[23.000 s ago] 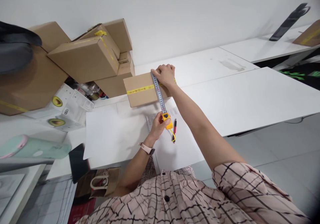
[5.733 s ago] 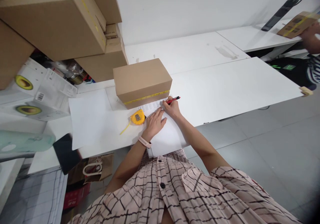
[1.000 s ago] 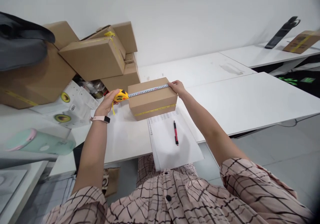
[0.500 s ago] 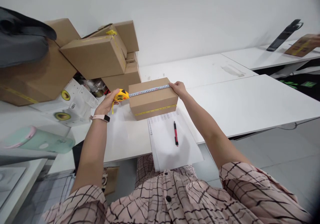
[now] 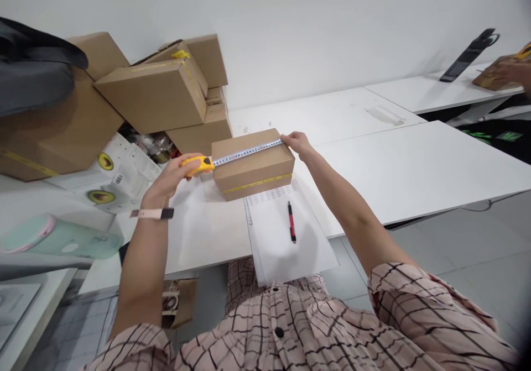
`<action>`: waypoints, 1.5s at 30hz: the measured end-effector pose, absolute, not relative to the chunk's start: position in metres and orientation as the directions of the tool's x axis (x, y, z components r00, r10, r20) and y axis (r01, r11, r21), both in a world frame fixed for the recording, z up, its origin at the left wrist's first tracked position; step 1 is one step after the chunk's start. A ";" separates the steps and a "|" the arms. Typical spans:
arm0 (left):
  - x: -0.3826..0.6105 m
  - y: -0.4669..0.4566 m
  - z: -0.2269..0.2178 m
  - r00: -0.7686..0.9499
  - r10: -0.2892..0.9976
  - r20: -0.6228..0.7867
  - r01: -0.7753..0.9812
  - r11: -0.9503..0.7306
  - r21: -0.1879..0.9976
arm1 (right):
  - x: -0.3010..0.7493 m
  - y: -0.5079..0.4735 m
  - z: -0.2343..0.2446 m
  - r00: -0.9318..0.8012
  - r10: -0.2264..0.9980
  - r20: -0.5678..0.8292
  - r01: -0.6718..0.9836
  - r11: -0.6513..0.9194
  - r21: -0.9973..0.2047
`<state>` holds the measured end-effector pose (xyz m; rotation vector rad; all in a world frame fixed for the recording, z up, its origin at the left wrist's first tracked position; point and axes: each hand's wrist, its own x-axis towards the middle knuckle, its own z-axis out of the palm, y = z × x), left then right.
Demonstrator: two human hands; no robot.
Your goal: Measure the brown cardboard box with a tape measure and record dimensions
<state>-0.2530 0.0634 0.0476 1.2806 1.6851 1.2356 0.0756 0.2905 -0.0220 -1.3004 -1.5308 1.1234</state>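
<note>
A closed cardboard box (image 5: 253,174) with a yellow tape strip along its near side sits on the white table. Across its top lies the drawn-out blade of a yellow tape measure (image 5: 199,166). My left hand (image 5: 172,176) is closed around the tape measure's case, just off the box's left edge. At the right end, my right hand (image 5: 296,141) pinches the blade's tip against the box's edge. Printed paper sheets (image 5: 269,249) lie partly under the box, and a red and black pen (image 5: 292,223) rests on them.
Stacked cardboard boxes (image 5: 153,97) and white avocado-print boxes (image 5: 116,174) crowd the left. A mint-green tumbler (image 5: 78,238) lies toward the lower left. Far right stand a dark bottle (image 5: 468,56) and another person's hand (image 5: 512,71) at a small box.
My left hand has turned around the tape measure's case, and its wrist has shifted left and down. The right hand stays at the box's right edge. The other person's hand has come further into view.
</note>
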 end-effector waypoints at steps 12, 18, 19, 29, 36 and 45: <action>-0.056 0.018 -0.024 -0.044 0.980 -0.194 -0.300 0.172 0.938 | 0.006 0.310 0.015 -0.418 0.889 0.186 0.376 0.356 -0.856; -0.037 0.045 -0.002 -0.138 0.967 -0.217 -0.359 0.155 0.920 | -0.024 0.331 -0.001 -0.421 0.882 0.211 0.617 0.449 -0.646; -0.035 0.044 -0.001 -0.148 0.963 -0.226 -0.374 0.158 0.914 | -0.026 0.334 -0.005 -0.436 0.873 0.217 0.622 0.467 -0.629; -0.006 0.037 0.006 -0.165 0.939 -0.301 -0.416 0.210 0.884 | -0.024 0.337 -0.014 -0.494 0.840 0.226 0.588 0.514 -0.624; -0.005 0.039 0.007 -0.168 0.941 -0.294 -0.391 0.211 0.896 | -0.021 0.332 -0.009 -0.487 0.852 0.194 0.607 0.489 -0.627; -0.017 0.029 0.001 -0.178 0.963 -0.200 -0.368 0.124 0.922 | -0.006 0.329 0.007 -0.469 0.845 0.256 0.377 0.454 -0.807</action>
